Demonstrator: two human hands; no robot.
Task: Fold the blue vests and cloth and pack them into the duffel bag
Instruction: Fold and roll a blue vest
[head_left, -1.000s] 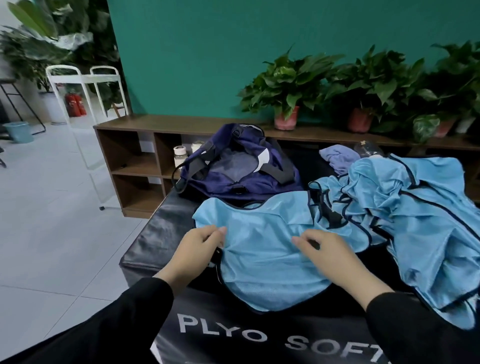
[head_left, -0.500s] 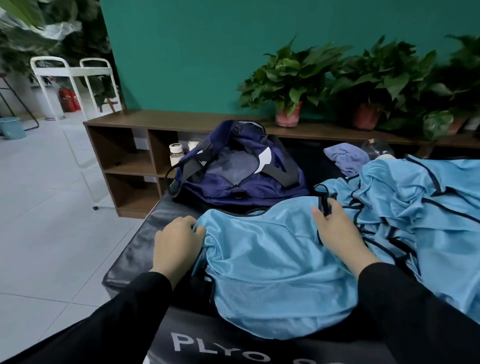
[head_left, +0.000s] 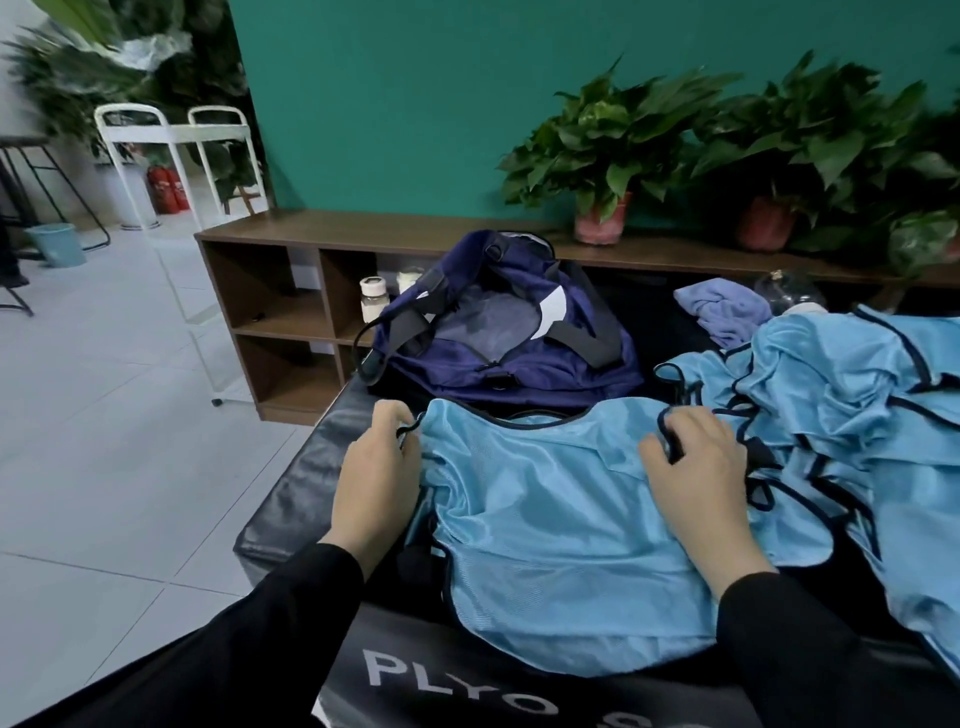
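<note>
Pinching the top corners of a light blue mesh vest (head_left: 550, 525) flat on the black padded desk (head_left: 291, 499), the left hand (head_left: 376, 480) and right hand (head_left: 698, 473) start folding; a pile of blue vests (head_left: 852, 400), purple cloth (head_left: 724, 309) and the open navy duffel bag (head_left: 498, 338) wait.

Bare black counter (head_left: 291, 499) is left along the left edge, beside the spread blue vest (head_left: 545, 519). The far side is blocked by the open duffel bag (head_left: 498, 343), set just behind the vest's collar. The right half is buried under a heap of vests (head_left: 852, 395), with a purple cloth (head_left: 727, 309) lodged at the far edge between bag and heap.
</note>
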